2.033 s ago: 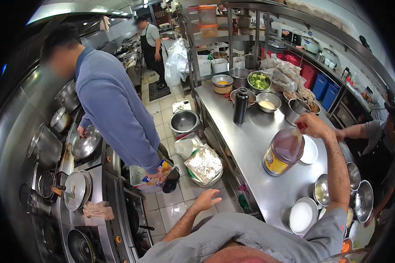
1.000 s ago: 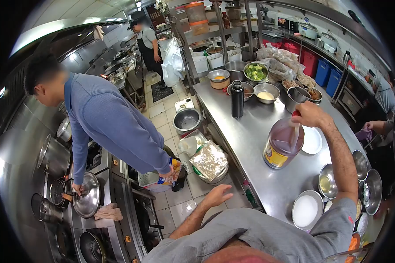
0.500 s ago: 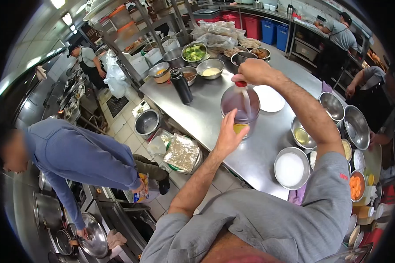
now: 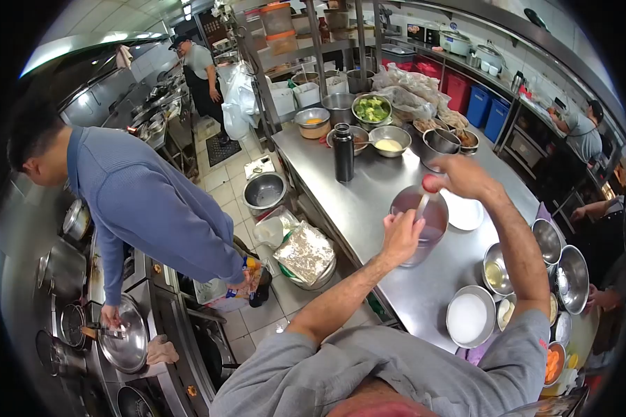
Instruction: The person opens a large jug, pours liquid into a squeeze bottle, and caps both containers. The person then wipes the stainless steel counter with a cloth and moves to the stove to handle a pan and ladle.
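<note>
A big clear jug (image 4: 435,221) of reddish liquid stands on the steel table in front of me. My left hand (image 4: 400,240) is closed round its pale handle, near the top. The fingers of my right hand (image 4: 466,179) are closed on the red cap (image 4: 432,183) at the jug's mouth. Just right of the jug lies a white plate (image 4: 467,211), partly behind my right forearm. A black bottle (image 4: 343,154) stands upright beyond the jug to the left.
Bowls of food, one with broccoli (image 4: 372,109), line the table's (image 4: 313,170) far end. At right are a bowl of white stuff (image 4: 468,316) and several steel bowls. A person in blue (image 4: 149,184) stands at the left stove, holding a lid (image 4: 126,340). Foil-covered container (image 4: 306,252) sits below.
My left hand has gone from lying open against the jug to gripping its handle. My view has turned left, and the person in blue has straightened somewhat.
</note>
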Action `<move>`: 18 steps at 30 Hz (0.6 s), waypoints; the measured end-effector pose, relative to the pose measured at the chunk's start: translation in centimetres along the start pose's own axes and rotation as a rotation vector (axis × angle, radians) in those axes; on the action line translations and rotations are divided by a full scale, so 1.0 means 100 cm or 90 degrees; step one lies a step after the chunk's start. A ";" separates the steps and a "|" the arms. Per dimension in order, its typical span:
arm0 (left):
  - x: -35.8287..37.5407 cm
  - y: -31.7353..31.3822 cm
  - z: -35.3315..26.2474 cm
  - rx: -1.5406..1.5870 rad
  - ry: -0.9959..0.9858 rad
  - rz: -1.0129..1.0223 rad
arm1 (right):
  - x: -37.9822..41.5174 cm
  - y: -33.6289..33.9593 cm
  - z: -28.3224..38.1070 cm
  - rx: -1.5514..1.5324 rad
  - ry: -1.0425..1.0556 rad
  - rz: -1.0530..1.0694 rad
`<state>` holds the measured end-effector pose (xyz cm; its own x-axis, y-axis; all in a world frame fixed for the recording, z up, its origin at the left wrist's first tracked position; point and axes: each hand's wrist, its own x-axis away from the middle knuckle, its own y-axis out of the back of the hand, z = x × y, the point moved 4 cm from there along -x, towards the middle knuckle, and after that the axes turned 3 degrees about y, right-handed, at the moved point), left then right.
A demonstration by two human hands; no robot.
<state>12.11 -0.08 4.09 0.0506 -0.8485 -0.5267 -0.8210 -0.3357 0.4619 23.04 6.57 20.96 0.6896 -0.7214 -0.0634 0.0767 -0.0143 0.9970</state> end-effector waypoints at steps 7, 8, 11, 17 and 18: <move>0.020 0.092 0.034 0.203 0.118 -0.081 | -0.021 -0.007 0.097 -0.104 0.137 0.153; 0.023 0.097 0.051 0.220 0.143 -0.095 | -0.029 -0.010 0.110 -0.033 0.115 0.140; 0.031 0.132 0.070 0.191 0.163 -0.134 | -0.051 -0.022 0.148 0.055 0.075 0.095; 0.039 0.198 0.088 0.218 0.190 -0.192 | -0.095 -0.059 0.181 0.034 0.416 -0.337; 0.039 0.207 0.094 0.133 0.183 -0.201 | -0.105 -0.067 0.186 0.022 0.364 -0.373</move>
<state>-10.05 -6.46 4.87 0.4471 -0.8069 -0.3860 -0.8356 -0.5308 0.1416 1.91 1.38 15.82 0.8062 -0.1251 -0.5783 0.5225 -0.3078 0.7951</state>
